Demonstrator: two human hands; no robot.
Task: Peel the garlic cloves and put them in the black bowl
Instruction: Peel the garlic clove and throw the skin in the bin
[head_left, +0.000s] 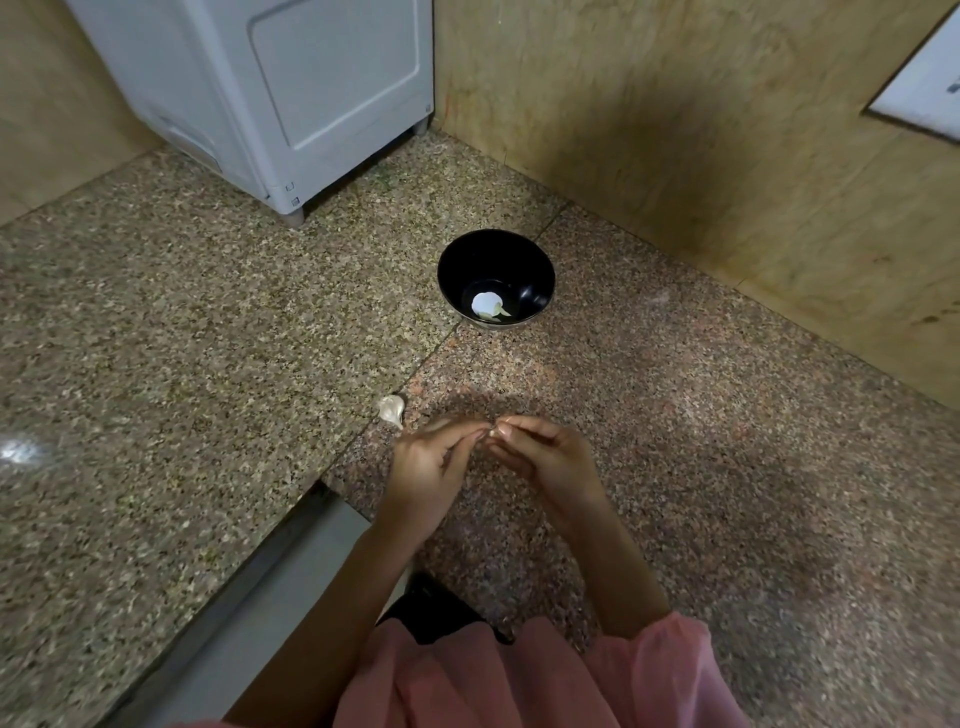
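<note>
**Peeling Under Way, Bowl Barely Started**

Nearest, the left hand (431, 462) and right hand (550, 457) meet fingertip to fingertip, both pinching a small garlic clove (491, 430) above the floor (208, 364). At their 10 o'clock, just beside them, an unpeeled piece of garlic (392, 409) lies on the floor. Farther off at 12 o'clock stands the black bowl (519, 260), holding pale bits (488, 305), probably peeled garlic. A little seems done; the pinched clove and the loose piece remain.

black bowl (496, 265) | speckled granite floor (156, 322) | pink sleeve (660, 670) | white appliance (291, 88)
</note>
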